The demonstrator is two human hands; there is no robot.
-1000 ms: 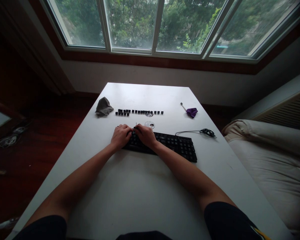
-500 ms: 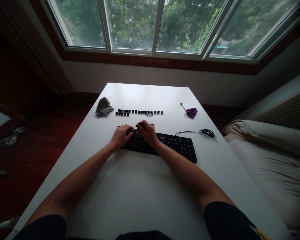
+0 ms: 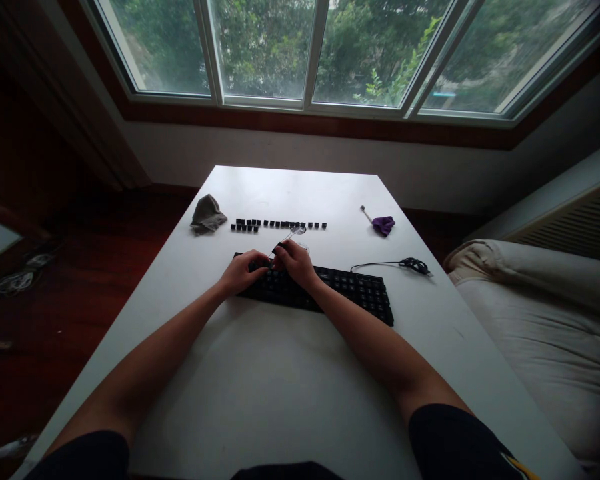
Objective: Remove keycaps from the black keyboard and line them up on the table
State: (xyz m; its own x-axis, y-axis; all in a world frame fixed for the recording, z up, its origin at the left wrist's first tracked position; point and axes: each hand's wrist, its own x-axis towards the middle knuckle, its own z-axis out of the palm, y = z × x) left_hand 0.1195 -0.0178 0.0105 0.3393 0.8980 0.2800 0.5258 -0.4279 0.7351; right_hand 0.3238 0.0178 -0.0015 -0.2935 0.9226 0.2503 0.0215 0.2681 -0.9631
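A black keyboard point(image 3: 330, 283) lies at a slant on the white table, its left part partly covered by my hands. My right hand point(image 3: 295, 261) is closed over the keyboard, pinching a small tool with thin wires, which looks like a wire keycap puller point(image 3: 279, 248). Close beside it, my left hand point(image 3: 243, 271) is at the keyboard's left end, fingers curled and thumb near the fingertips. What the left fingertips hold, if anything, is too small to make out. Beyond the hands, several loose black keycaps point(image 3: 280, 224) lie in rows.
A grey cloth point(image 3: 208, 215) lies at the table's left edge. To the right are a purple cloth point(image 3: 383, 225), a small brush point(image 3: 364, 211) and the coiled cable point(image 3: 414, 265). A clear round item point(image 3: 298, 229) sits by the keycaps. A sofa point(image 3: 540, 313) flanks the table.
My left fingers have drawn in slightly and shifted over the keys. The tool in my right hand has tilted, and its wires show more clearly above the fingers. The keycap rows look the same.
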